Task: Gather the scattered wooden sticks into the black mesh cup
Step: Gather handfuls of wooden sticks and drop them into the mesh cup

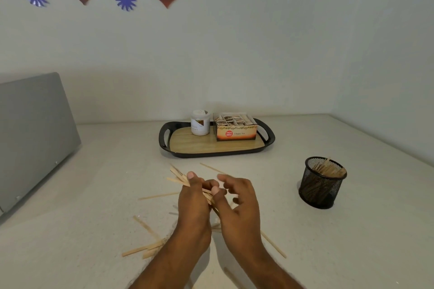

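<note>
Head view: both hands met low in the middle of the table, over the scatter.
Left fingers: the left hand [193, 197] was closed around a bundle of sticks [179, 177], the thumb tip raised on top; the sticks' far ends fanned out up and left beyond the knuckles.
Right fingers: the right hand [237, 202] sat just beside the left, fingers half curled and spread, thumb touching the bundle's near end. Whether it gripped anything itself could not be told; it looked to be squaring the bundle.
Loose sticks: several lay flat on the table [305, 241] — one [158, 195] left of the hands, a small heap [145, 249] near the left forearm, one long one [273, 244] by the right wrist, one thin one [211, 168] beyond the fingers.
Black mesh cup [321, 183]: upright to the right, well apart from the hands, already holding many sticks leaning inside.
Beyond: a tray [266, 145] with a white jar [200, 122] and a tea box [236, 127] near the wall; a grey appliance [35, 136] far left.
Progress, judged: partly done; a handful in grasp, more to collect.
Risk: the bundle was fanned, not aligned, so sticks could slip from the grip in transit, or splayed ends could catch the rim and tip the light cup.
</note>
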Tool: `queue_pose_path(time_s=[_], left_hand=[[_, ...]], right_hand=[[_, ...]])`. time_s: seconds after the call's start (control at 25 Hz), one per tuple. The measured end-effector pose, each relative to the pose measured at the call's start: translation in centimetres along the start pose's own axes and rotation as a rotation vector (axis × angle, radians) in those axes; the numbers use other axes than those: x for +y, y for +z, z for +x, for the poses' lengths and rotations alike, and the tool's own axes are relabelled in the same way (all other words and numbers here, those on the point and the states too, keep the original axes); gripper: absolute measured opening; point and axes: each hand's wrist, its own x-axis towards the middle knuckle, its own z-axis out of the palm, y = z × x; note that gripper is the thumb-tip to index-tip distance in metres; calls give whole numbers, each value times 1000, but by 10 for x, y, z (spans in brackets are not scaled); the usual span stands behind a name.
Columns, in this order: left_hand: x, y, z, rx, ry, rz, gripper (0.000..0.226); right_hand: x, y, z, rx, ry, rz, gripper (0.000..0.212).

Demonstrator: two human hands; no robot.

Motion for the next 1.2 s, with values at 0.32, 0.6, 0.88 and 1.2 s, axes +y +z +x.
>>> queue_pose_path(time_s=[0.32,0.6,0.88,1.2], left_hand=[[-2,9,-20,-145,206,135,33],[-3,1,-13,-113,106,114,50],[-8,-12,-9,-253,181,289,57],[17,-28,0,-116,229,-89,52]], right_hand=[[-3,2,1,-87,862,1042,43],[-4,-3,0,-172,822,919,34],[-11,-30,11,-315,744,864,11],[-9,-74,32,-376,657,637,12]])
